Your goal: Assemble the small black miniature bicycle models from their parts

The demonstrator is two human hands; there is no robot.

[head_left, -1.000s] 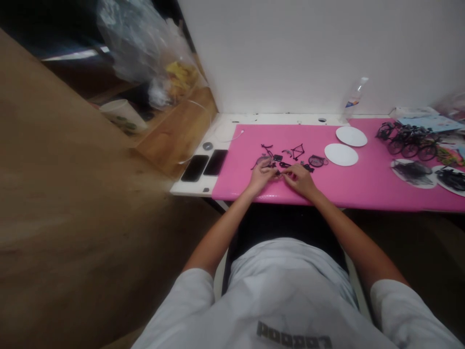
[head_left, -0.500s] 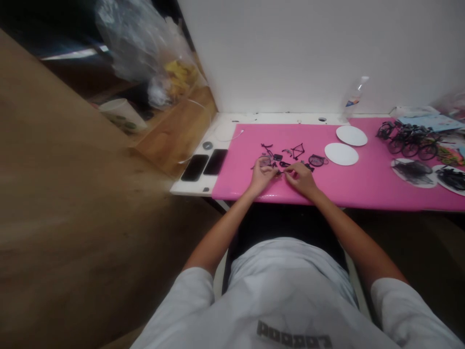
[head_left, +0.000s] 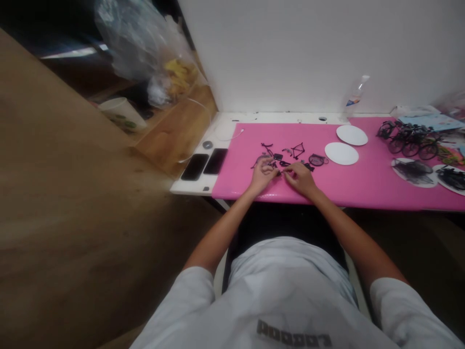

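Note:
Over the pink mat (head_left: 240, 184), my left hand (head_left: 263, 175) is closed in a pinch on a small dark part (head_left: 279, 173). My right hand (head_left: 299, 178) meets it from the right, its thumb and forefinger pressed together near the same part; what they grip is too small to name. Around the hands lie black pieces: a triangular frame (head_left: 298, 150), a spoked wheel (head_left: 317, 160), a small dark square piece (head_left: 278, 157) and a thin bent piece (head_left: 267, 146). Another wheel is partly hidden behind my left hand.
Two white plates (head_left: 341, 153) lie right of the pieces. Farther right are assembled miniature bicycles (head_left: 410, 140) and plates of black parts (head_left: 414, 172). Two phones (head_left: 195, 167) lie at the left. A clear bottle (head_left: 356, 94) stands by the wall.
The fingers of my left hand have shifted slightly and curled a little. My right hand has moved very slightly left. The laid-out pieces look unmoved.

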